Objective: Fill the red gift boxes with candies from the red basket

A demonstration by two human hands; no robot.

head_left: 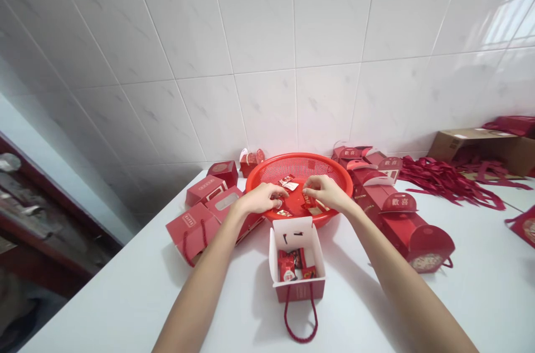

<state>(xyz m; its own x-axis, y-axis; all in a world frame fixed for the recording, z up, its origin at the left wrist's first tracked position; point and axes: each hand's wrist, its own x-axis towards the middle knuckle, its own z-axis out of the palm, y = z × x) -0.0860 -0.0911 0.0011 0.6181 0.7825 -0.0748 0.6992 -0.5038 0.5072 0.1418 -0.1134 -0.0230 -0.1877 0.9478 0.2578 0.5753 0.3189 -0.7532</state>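
1. The left hand (259,199) is half open over the basket (288,166), fingers loosely curled, a gap between thumb and forefinger, nothing visible in it.
2. The right hand (328,192) bends its fingertips down to a red packet (310,199) in the basket; whether it grips cannot be told.
3. The open box (300,290) stands on the counter (125,308), below and between both hands, its cord handle (301,340) hanging forward.
4. Done, as far as shows: several sweets (287,270) lie inside that box.
5. Apparently left: its top stands open, and loose wrappers (288,181) lie in the basket between the hands.
6. Right of the right hand, gift boxes (397,225) look folded shut; beyond them lie ribbons (445,181).
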